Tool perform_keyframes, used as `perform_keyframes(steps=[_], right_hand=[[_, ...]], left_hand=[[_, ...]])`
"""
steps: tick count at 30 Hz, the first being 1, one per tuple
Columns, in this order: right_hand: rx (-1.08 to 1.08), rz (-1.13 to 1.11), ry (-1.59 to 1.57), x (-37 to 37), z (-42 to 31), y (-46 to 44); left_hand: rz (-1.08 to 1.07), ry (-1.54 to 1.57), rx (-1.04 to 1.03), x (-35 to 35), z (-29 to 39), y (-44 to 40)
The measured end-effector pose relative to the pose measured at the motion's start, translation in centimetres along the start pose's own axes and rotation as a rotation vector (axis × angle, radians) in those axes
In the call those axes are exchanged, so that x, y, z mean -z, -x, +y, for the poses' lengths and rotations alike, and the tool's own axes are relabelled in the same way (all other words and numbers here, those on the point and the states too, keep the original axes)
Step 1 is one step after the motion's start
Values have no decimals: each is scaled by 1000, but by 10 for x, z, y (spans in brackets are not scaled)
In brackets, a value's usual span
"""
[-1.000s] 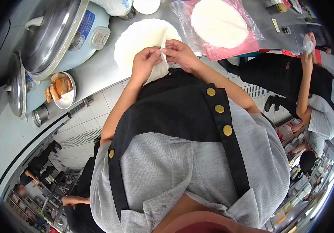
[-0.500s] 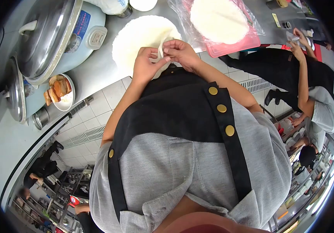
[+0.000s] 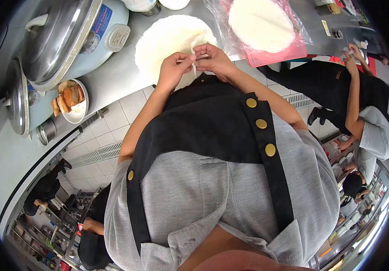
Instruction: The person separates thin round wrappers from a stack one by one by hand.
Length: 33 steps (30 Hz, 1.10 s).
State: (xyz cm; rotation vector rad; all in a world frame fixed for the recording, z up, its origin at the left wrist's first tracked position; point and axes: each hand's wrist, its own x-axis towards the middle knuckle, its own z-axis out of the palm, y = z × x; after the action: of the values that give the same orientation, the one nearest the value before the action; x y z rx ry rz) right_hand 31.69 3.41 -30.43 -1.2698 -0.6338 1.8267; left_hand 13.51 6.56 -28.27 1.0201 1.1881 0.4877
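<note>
A wide stack of thin, white, round sheets (image 3: 160,40), like wrappers, lies on the metal counter in front of me. Part of the top sheet's edge is lifted between my hands as a narrow fold. My left hand (image 3: 176,70) is closed, with thumb and index finger pinched at that fold. From the other side my right hand (image 3: 213,62) grips the same fold between thumb and fingers, its fingertips almost meeting the left ones. The near rim of the stack is partly hidden by my hands and black apron (image 3: 203,117).
Right of the stack, more white sheets (image 3: 262,25) rest on plastic over a red board (image 3: 273,58). At left stand a large rice cooker (image 3: 106,47), a second lidded cooker (image 3: 18,99) and a bowl (image 3: 81,115) of browned pieces. A co-worker (image 3: 368,113) stands at right.
My left fingers have risen and drawn closer to my right fingertips at the fold. The whole view has shifted slightly, with the counter things sitting a little farther right.
</note>
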Motion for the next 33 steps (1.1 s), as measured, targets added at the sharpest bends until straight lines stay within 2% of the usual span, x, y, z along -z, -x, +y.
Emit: perform_keyframes(steps=[4, 6, 11, 15, 20, 29, 33], right_hand=[[71, -10, 104, -4, 1, -2], [93, 7, 168, -5, 3, 0], [175, 55, 308, -4, 12, -5], [103, 0, 157, -1, 13, -4], [-7, 84, 34, -4, 9, -2], [-42, 102, -4, -13, 3, 3], [-25, 93, 36, -17, 7, 2]], left_hand=[[16, -18, -7, 0, -5, -5], [7, 83, -16, -1, -13, -8], [6, 133, 80, -2, -13, -4], [-27, 189, 62, -1, -16, -3], [-15, 248, 46, 3, -21, -1], [-8, 30, 4, 5, -20, 10], [7, -157, -181, 4, -37, 7]])
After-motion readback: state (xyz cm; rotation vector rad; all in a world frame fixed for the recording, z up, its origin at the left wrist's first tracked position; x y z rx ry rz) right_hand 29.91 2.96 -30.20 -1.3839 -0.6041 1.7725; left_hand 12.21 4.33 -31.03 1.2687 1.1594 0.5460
